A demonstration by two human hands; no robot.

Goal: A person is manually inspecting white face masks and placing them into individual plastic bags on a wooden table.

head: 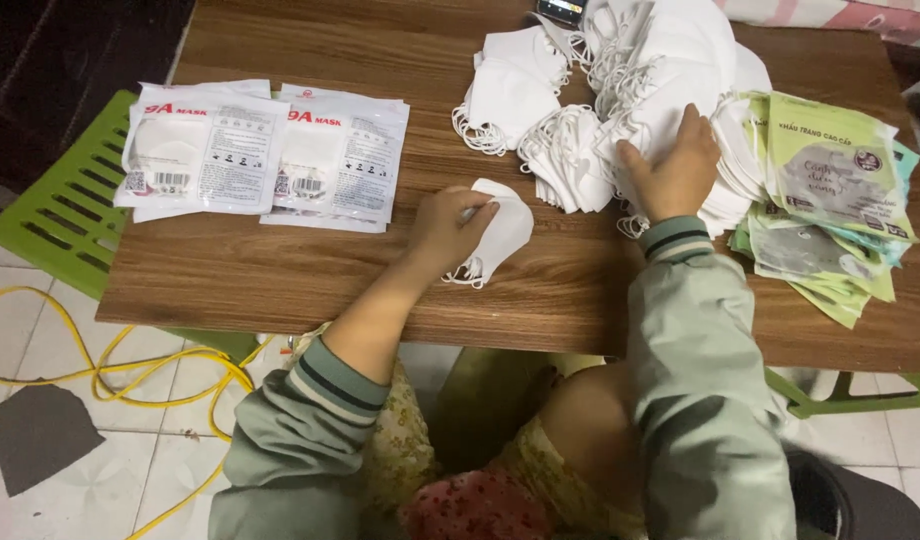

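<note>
Left hand [450, 225] pinches one folded white mask [500, 232] on the desk [280, 270]; right hand [670, 165], spread flat, presses the loose mask pile [620, 90], whose tangled ear loops could drag extras.

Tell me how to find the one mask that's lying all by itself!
Look at the brown wooden table, near its front edge in the middle. The left hand holds a single folded white mask there. Every other loose mask sits heaped in the pile behind it.
</note>
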